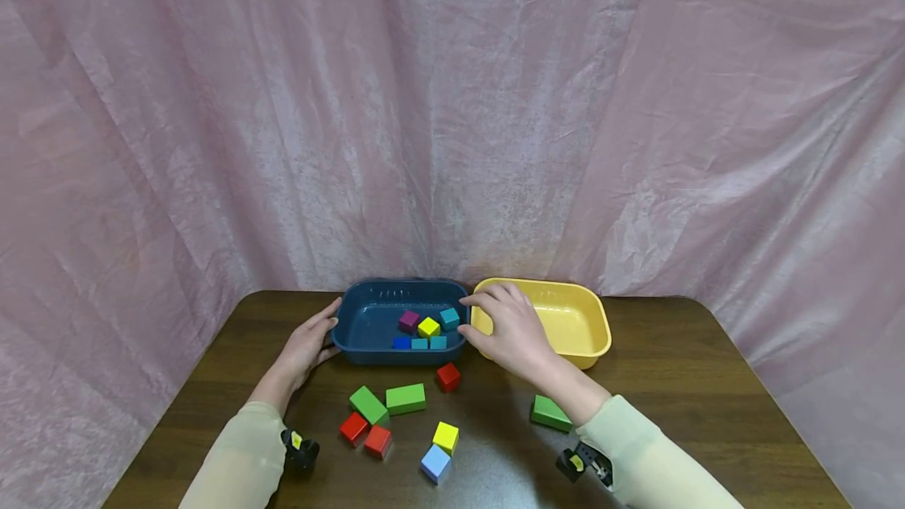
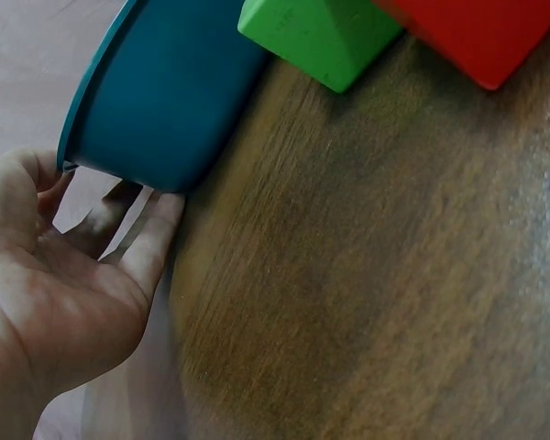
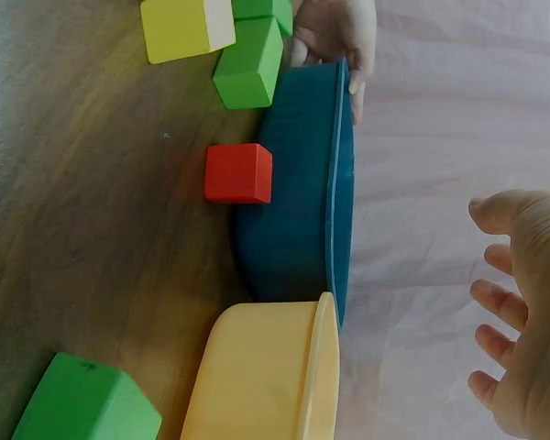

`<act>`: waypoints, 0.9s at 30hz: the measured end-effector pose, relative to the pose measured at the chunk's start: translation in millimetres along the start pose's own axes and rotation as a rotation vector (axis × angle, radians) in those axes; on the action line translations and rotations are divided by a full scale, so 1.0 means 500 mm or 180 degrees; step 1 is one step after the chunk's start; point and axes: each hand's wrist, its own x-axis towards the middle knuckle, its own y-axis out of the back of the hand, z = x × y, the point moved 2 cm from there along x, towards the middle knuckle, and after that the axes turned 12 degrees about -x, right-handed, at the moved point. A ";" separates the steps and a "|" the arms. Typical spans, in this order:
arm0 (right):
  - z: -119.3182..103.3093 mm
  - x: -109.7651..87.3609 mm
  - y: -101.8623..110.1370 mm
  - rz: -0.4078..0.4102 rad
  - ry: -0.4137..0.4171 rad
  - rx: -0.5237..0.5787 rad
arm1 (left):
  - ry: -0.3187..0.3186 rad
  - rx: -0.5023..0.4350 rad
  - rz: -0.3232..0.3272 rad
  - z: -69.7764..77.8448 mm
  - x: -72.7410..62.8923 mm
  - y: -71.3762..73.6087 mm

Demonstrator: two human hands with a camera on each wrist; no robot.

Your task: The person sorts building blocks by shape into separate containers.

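Observation:
A dark blue plastic basin (image 1: 360, 353) stands at the back of the table with several small blocks inside: a purple cube (image 1: 408, 322), a yellow cube (image 1: 428, 327), blue and teal ones. My left hand (image 1: 307, 344) is at its left end. In the left wrist view, the fingers of that hand (image 2: 64, 275) touch the basin's outer wall and rim. Over the meeting rims of the blue basin and a yellow basin (image 1: 590, 356) hovers my right hand (image 1: 512, 332), fingers spread and thumb apart. The right wrist view shows nothing held in this hand (image 3: 522, 312).
In front of the blue basin lies a red cube (image 1: 448, 377). Two green blocks (image 1: 405, 399) and two more red cubes (image 1: 378, 441) are grouped front left. A yellow cube (image 1: 446, 437) touches a light blue one (image 1: 435, 463). Another green block (image 1: 550, 413) lies under the right forearm. Pink curtain (image 1: 452, 140) hangs behind.

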 end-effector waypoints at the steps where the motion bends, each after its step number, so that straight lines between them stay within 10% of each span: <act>1: 0.001 -0.002 0.001 0.0011 0.0010 0.0007 | -0.0008 -0.0003 -0.0006 0.000 0.000 0.000; 27: 0.007 -0.054 0.009 -0.0025 0.0066 0.0086 | -0.0046 -0.0057 -0.0037 0.000 0.000 0.001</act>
